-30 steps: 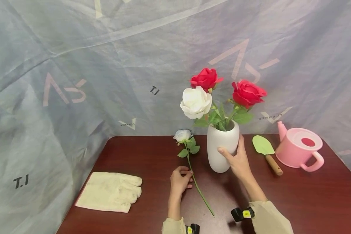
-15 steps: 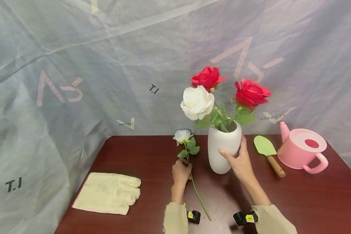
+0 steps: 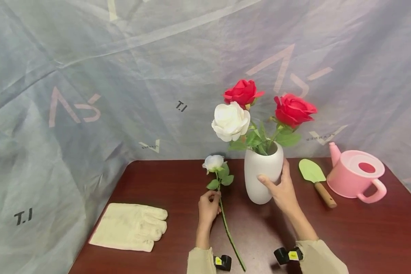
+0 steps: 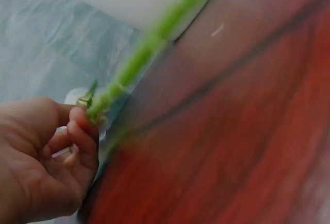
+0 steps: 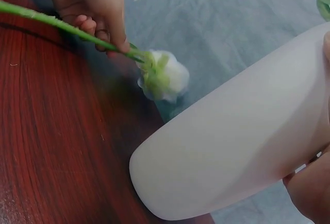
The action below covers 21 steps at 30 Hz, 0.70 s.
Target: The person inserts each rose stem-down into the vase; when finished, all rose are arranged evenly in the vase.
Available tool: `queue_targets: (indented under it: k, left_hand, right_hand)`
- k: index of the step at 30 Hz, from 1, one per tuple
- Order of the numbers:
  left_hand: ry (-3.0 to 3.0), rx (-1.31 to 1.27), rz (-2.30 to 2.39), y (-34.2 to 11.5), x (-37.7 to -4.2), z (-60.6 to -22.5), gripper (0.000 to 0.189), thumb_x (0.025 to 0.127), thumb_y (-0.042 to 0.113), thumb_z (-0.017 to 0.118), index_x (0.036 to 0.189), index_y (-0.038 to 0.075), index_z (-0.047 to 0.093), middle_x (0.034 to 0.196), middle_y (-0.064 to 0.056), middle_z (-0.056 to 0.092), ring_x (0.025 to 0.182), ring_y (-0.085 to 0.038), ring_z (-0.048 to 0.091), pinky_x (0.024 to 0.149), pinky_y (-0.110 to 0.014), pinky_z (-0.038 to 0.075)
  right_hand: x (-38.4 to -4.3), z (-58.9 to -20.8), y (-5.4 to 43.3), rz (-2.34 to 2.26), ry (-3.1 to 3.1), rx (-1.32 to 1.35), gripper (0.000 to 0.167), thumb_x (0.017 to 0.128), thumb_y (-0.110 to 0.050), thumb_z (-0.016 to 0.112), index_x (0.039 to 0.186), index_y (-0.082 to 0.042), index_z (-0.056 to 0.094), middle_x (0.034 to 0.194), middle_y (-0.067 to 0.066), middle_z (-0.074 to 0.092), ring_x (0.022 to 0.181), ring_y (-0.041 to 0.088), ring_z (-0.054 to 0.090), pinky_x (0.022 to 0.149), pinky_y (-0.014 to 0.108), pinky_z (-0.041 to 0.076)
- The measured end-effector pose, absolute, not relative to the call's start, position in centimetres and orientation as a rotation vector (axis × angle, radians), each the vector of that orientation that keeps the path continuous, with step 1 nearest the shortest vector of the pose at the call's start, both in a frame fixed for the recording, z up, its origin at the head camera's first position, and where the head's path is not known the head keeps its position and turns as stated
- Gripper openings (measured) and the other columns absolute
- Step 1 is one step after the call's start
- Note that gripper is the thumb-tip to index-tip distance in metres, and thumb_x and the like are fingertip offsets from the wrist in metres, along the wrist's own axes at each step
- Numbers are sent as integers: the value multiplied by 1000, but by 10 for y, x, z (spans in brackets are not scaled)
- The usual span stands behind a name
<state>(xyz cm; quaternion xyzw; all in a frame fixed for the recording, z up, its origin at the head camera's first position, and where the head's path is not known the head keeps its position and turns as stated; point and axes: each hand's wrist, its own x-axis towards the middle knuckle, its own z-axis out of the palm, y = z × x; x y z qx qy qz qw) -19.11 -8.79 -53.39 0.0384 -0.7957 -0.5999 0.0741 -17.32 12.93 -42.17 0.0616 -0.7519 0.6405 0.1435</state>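
Below its leaves, the green stem of a pale white rose is pinched between the thumb and fingers of my left hand. In the left wrist view the stem stands above the tabletop, with its shadow apart from it. My right hand grips the side of a white vase, thumb in front; its other fingers are partly hidden behind. Two red roses and one larger white rose stand in the vase, their leaves spreading over the rim.
A pink watering can stands at the right, beside a green trowel with a wooden handle. A cream glove lies on the dark red table at the left. Grey fabric hangs behind the table.
My left hand has shifted its grip up the pale rose's stem, nearer the leaves. The stem has come up off the table, its lower end nearer me. My right hand still holds the vase.
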Motion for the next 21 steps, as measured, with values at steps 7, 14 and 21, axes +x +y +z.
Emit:
queue_targets:
  k: [7, 14, 21]
  left_hand:
    - [-2228, 166, -1877, -103, -188, -529, 20, 93, 12, 58, 87, -5, 68, 67, -14, 67, 34, -8, 42, 32, -17, 29]
    - [-1908, 180, -2222, -114, -187, -512, 17, 91, 5, 57, 96, -10, 64, 72, -21, 66, 39, -11, 41, 35, -16, 32]
    - [-1685, 70, -2393, -121, -183, -487, 14, 94, 9, 54, 95, -3, 61, 70, -9, 64, 42, -8, 42, 36, -17, 30]
  right_hand:
    - [-174, -423, 126, 1862, -2161, 174, 84, 84, -5, 67, 148, -11, 13, 130, 14, 39, 109, 17, 42, 87, 32, 37]
    - [-174, -424, 128, 1860, -2145, 163, 84, 84, -4, 67, 148, -11, 13, 130, 13, 39, 108, 14, 42, 87, 30, 37]
    - [-175, -423, 128, 1855, -2130, 158, 85, 84, -3, 67, 148, -11, 13, 130, 13, 39, 108, 14, 42, 86, 28, 37]
